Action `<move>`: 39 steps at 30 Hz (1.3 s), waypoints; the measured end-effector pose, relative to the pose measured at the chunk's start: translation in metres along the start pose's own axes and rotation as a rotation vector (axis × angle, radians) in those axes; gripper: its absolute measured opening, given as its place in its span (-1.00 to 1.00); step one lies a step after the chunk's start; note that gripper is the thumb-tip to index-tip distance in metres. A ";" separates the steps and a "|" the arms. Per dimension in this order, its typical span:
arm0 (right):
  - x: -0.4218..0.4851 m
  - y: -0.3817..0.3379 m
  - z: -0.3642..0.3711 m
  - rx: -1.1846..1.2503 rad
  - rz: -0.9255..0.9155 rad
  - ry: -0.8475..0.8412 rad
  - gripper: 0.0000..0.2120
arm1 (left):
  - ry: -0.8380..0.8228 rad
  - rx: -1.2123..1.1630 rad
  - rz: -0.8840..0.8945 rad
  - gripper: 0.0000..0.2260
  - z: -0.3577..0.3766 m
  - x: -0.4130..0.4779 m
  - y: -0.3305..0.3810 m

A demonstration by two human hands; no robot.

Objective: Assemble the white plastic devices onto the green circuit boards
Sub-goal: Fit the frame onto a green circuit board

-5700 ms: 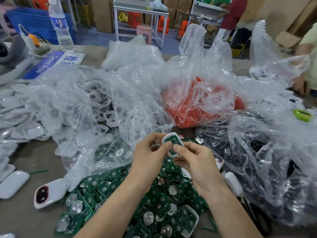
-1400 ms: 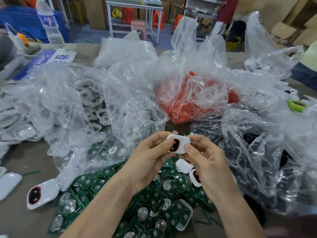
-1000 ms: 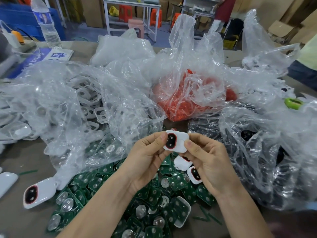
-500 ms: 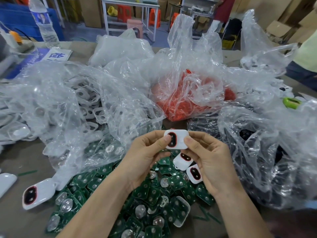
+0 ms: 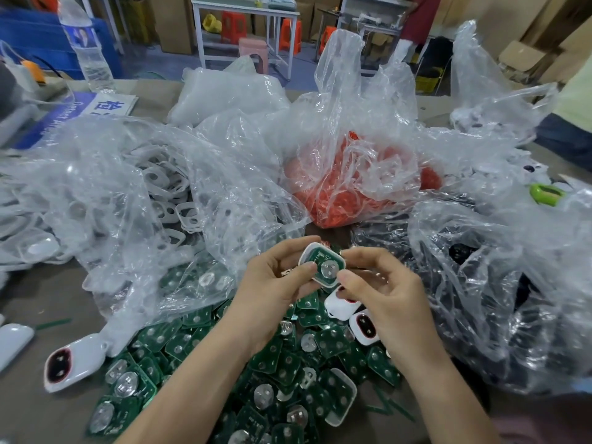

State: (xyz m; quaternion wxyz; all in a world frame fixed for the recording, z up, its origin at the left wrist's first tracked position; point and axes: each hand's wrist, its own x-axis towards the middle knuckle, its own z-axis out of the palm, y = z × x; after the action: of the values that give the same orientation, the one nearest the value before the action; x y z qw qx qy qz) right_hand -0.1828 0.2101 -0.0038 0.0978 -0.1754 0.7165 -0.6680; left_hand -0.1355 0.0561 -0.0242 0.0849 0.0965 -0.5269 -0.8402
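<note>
At the centre of the frame, you pinch a white plastic device (image 5: 323, 267) between both hands: your left hand (image 5: 272, 286) curls thumb and fingers on its left edge, your right hand (image 5: 387, 293) grips its right edge. A green circuit board (image 5: 315, 255) sits inside the shell, facing you. Below, the pile of loose boards (image 5: 288, 363) runs under your forearms and off the bottom edge. Two finished devices (image 5: 363, 328) lie half hidden beneath your right hand. Higher up, crumpled clear bags blur their contents: white frames (image 5: 166, 200) at left, orange parts (image 5: 346, 200) at centre, dark parts (image 5: 474, 261) at right.
</note>
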 end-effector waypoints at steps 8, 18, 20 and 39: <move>0.004 0.001 0.012 0.248 0.211 0.042 -0.87 | -0.031 0.044 0.038 -0.71 -0.001 0.000 -0.003; 0.003 0.003 0.001 -0.344 -0.124 0.055 -0.80 | -0.175 0.033 -0.048 -0.53 -0.005 0.003 -0.004; 0.002 0.000 -0.002 -0.442 -0.189 0.034 -0.78 | -0.176 0.014 -0.050 -0.54 -0.006 0.003 -0.003; 0.003 -0.030 -0.012 0.042 -0.003 -0.012 -0.90 | -0.290 -0.312 -0.111 -0.64 -0.004 0.001 0.002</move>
State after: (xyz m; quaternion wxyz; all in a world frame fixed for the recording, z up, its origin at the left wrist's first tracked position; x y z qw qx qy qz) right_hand -0.1862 0.2190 0.0274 0.1047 -0.1784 0.7014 -0.6821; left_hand -0.1355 0.0516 -0.0236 -0.0241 -0.0109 -0.3912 -0.9199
